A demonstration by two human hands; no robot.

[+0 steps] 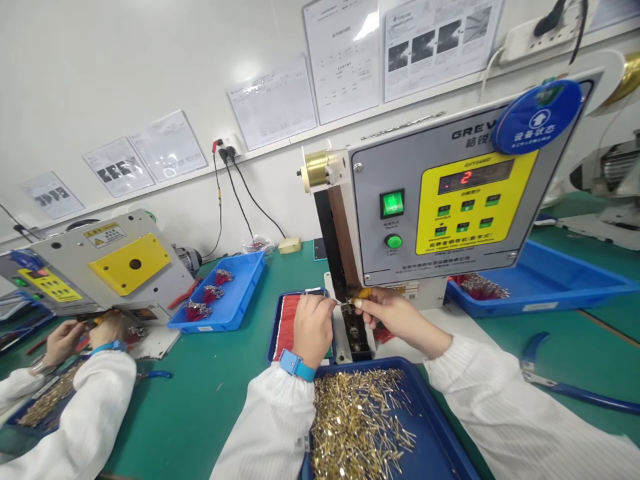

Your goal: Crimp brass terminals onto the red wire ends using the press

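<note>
The left hand (pixel 313 330) pinches a thin wire (pixel 341 304); the right hand (pixel 400 317) pinches a small brass terminal (pixel 351 303) just beside the crimping machine (pixel 365 247); a blue tray (pixel 420 393) of loose brass pins (pixel 360 427) sits close below, leaving little room.

I'm watching through the single camera worn on the person's head, which sits above the green tabletop (pixel 200 413) and faces forward and down, rolled so the wall line climbs to the right. The view is close and wide: the left hand (pixel 313 330) and right hand (pixel 400 320) sit just below centre, the terminal crimping machine (pixel 440 200) stands near on the right, and a co-worker's sleeve (pixel 85 407) enters at the left edge
</note>
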